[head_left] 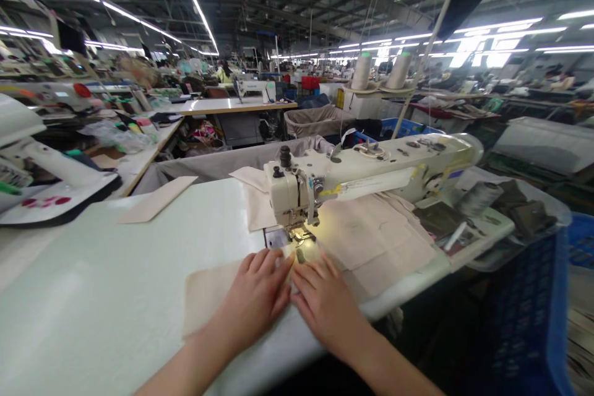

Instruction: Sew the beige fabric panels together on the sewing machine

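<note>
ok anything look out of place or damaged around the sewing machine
Nothing stands out as damaged. Slightly untidy: one beige strip lies slanted near the far edge of the table, apart from the overlapping beige panels under the sewing machine arm.

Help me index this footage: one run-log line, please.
left hand: on cloth | right hand: beside left hand, near presser foot | machine: light on | more cloth: around machine
</note>
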The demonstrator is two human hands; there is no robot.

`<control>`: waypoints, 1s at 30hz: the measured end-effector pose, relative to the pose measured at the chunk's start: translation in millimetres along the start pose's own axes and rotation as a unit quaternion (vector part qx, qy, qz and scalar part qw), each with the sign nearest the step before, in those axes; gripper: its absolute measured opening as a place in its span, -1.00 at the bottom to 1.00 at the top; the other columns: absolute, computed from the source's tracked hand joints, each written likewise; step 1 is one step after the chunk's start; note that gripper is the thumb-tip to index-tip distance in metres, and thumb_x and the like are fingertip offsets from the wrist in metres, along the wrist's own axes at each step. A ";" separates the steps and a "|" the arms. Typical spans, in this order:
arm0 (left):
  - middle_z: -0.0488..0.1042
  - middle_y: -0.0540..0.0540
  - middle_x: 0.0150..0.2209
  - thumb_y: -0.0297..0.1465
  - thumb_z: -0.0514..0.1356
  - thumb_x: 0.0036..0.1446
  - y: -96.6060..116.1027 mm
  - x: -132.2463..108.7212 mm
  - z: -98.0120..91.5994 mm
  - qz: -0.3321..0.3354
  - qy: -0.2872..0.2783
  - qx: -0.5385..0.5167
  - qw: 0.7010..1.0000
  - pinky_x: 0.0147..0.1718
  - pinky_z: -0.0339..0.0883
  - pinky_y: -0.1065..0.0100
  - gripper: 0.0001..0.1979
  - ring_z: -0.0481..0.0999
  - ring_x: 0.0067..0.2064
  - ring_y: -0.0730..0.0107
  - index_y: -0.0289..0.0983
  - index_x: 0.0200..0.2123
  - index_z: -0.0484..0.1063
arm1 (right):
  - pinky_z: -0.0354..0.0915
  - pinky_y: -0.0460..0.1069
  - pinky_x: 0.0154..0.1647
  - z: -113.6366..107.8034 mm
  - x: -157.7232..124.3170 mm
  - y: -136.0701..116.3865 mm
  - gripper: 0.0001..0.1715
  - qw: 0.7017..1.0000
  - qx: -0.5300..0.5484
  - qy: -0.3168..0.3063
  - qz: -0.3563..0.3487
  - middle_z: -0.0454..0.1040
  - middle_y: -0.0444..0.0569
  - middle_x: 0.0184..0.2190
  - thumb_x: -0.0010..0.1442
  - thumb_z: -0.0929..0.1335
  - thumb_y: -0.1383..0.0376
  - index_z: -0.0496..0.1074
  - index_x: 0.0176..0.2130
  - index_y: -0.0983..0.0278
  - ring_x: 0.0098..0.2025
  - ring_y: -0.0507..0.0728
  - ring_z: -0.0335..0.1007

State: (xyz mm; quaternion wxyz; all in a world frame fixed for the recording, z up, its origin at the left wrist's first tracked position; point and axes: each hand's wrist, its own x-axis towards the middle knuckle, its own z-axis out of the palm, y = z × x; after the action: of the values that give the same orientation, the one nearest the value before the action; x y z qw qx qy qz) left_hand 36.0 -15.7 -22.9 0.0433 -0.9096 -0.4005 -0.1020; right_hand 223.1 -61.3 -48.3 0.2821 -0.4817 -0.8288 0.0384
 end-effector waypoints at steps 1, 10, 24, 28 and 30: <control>0.50 -0.20 0.09 -0.34 0.13 0.28 3.5 -4.4 -2.3 -0.003 -0.013 -0.003 1.000 0.04 0.41 0.03 -0.59 0.47 0.08 0.04 -0.16 0.18 0.42 | 0.10 0.29 0.35 -1.3 -4.1 -4.8 -0.72 1.000 0.003 -0.004 -0.001 0.55 0.02 0.00 0.38 0.34 0.29 0.42 0.08 0.25 0.06 0.24 0.40; 0.49 -0.24 0.10 -0.50 0.02 0.34 -3.0 -32.2 6.0 0.040 0.048 -0.064 0.996 0.08 0.44 0.17 -0.69 0.48 0.09 0.16 -0.30 0.06 0.44 | 0.18 0.19 0.32 -13.4 -4.0 3.7 -0.74 0.997 0.048 -0.013 -0.064 0.55 0.02 0.02 0.41 0.28 0.37 0.45 0.06 0.26 0.12 0.18 0.39; 0.52 -0.16 -0.09 -0.54 -0.02 0.37 -0.9 -43.6 -2.2 0.100 0.038 -0.109 0.988 -0.09 0.53 0.23 -0.59 0.47 -0.06 0.18 -0.18 0.17 0.41 | 0.25 0.29 0.30 -3.3 9.2 22.7 -0.55 0.998 -0.047 -0.042 -0.009 0.38 0.22 0.25 0.45 0.23 0.28 0.36 0.23 0.41 0.30 0.33 0.27; 0.52 -0.17 -0.08 -0.51 0.00 0.38 -4.5 -44.2 -1.3 0.093 0.050 -0.141 0.984 -0.08 0.53 0.26 -0.62 0.49 -0.05 0.21 -0.18 0.14 0.45 | 0.22 0.21 0.34 -5.8 1.4 17.2 -0.51 0.998 -0.018 -0.042 -0.053 0.34 0.15 0.29 0.45 0.23 0.28 0.30 0.30 0.35 0.35 0.26 0.20; 0.53 -0.18 -0.08 -0.50 0.01 0.38 -6.9 -42.8 -1.4 0.095 0.047 -0.153 0.983 -0.06 0.52 0.26 -0.65 0.49 -0.04 0.21 -0.20 0.11 0.47 | 0.22 0.19 0.35 -5.0 -4.5 15.6 -0.52 0.995 0.001 -0.058 -0.076 0.36 0.08 0.29 0.46 0.23 0.27 0.30 0.30 0.27 0.34 0.21 0.22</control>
State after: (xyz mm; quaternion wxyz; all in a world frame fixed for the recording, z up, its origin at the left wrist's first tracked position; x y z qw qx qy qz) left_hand 2.5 -42.1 -30.9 -0.0680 -0.9335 -0.2897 -0.1999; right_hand 239.4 -57.7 -51.3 0.2366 -0.4143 -0.8777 0.0457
